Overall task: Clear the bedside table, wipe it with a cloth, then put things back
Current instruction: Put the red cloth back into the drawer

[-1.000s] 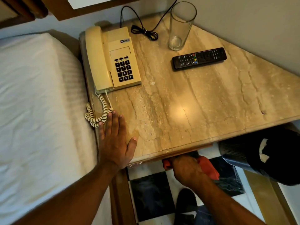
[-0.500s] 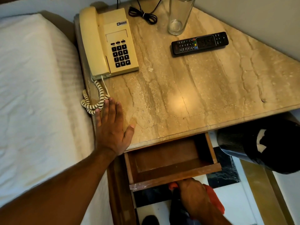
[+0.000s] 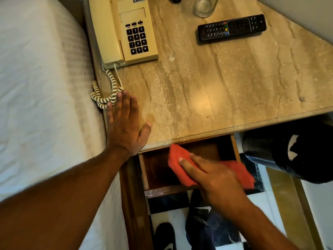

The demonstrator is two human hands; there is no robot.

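Marble-look table (image 3: 225,91), veined beige with a glossy sheen, wedged between a white bed (image 3: 39,98) and the wall. Below its front edge a wooden drawer (image 3: 158,170) stands pulled out, dark brown inside, and in it goes the red cloth (image 3: 180,159), soft and crumpled, pressed down by the right hand (image 3: 214,179) with fingers flat and loosely together on top. Left hand (image 3: 126,130) lies palm down on the table's near corner, fingers together, thumb splayed, fingertips touching the coiled cord (image 3: 106,98) of the cream phone (image 3: 122,33). Further back, a black remote (image 3: 232,27) lies flat, and just behind it a clear glass (image 3: 204,8), only its base in view, looks empty. Checkered tiles show beneath the drawer.
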